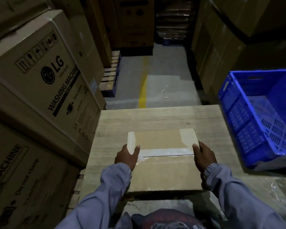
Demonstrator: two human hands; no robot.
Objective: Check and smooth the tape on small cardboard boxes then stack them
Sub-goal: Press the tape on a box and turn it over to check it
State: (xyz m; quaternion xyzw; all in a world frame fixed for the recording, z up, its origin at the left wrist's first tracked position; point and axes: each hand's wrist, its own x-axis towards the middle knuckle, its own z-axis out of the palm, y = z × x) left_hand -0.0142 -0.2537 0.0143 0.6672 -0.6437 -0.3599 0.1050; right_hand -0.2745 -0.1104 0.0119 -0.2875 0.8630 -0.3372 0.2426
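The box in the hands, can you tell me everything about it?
The small cardboard box is shallow, brown and closed. Shiny clear tape runs across its top seam, with paler strips over both far corners. It lies level over the wooden table. The left hand and right hand grip its sides, thumbs on top.

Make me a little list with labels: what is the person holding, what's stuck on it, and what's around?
held thing: small cardboard box
left hand: grips the box's left edge, thumb on top
right hand: grips the right edge, thumb on top
tape: clear strip across the top seam
below: wooden table
right side: blue crate
left side: stacked washing machine boxes
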